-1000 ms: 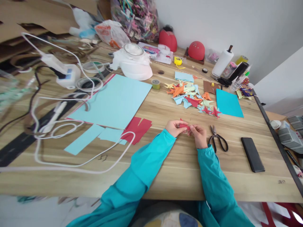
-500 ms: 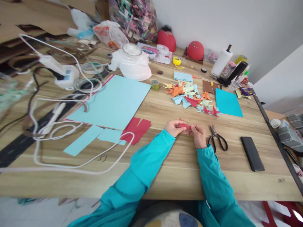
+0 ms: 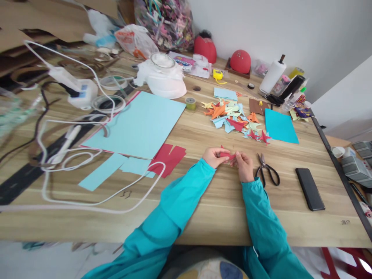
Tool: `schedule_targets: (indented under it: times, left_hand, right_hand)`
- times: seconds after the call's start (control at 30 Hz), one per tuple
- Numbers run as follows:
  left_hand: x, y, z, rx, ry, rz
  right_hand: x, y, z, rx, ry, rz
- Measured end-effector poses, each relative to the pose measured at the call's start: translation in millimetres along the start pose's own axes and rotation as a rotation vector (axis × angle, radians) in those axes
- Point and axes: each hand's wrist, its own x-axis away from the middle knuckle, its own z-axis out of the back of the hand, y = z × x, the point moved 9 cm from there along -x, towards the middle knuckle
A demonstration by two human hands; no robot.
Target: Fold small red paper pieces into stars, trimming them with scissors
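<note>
A small folded piece of red paper (image 3: 227, 155) is held between both hands above the wooden table. My left hand (image 3: 214, 157) is closed on its left part, and my right hand (image 3: 244, 164) pinches its right end. One red point sticks up beside the left fingers; the fingers hide much of the rest. Beyond the hands lies a pile of folded paper cranes (image 3: 229, 116) in orange, yellow, blue and red. Black-handled scissors (image 3: 267, 170) rest just right of my right hand, blades pointing away.
A black phone (image 3: 309, 189) lies at the right. Light blue sheets (image 3: 139, 124), red paper strips (image 3: 168, 159) and a looping white cable (image 3: 116, 212) spread over the left. A bright blue paper square (image 3: 280, 126) sits beyond the scissors. A thread spool (image 3: 190, 103) stands left of the cranes.
The right fingertips have shifted very slightly to the right along the red paper. Both hands still hold it, and the things on the table lie as before.
</note>
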Motion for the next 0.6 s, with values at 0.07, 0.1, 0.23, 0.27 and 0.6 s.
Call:
schedule_targets:
  times: [0.07, 0.1, 0.23, 0.27, 0.6]
  left_hand:
    - [0, 0, 0, 0.003, 0.002, 0.003]
    - [0, -1, 0, 0.004, 0.004, 0.003]
    - [-1, -2, 2, 0.024, 0.018, 0.002]
    - [-1, -2, 3, 0.031, 0.026, 0.001]
    - [-2, -2, 6, 0.054, 0.031, -0.014]
  right_hand:
    - [0, -1, 1, 0.034, 0.013, 0.017]
    - [0, -2, 1, 0.048, 0.014, 0.021]
    - [1, -1, -4, 0.052, -0.043, -0.002]
    - [2, -1, -7, 0.067, -0.068, -0.007]
    - [6, -6, -20, 0.254, -0.193, 0.095]
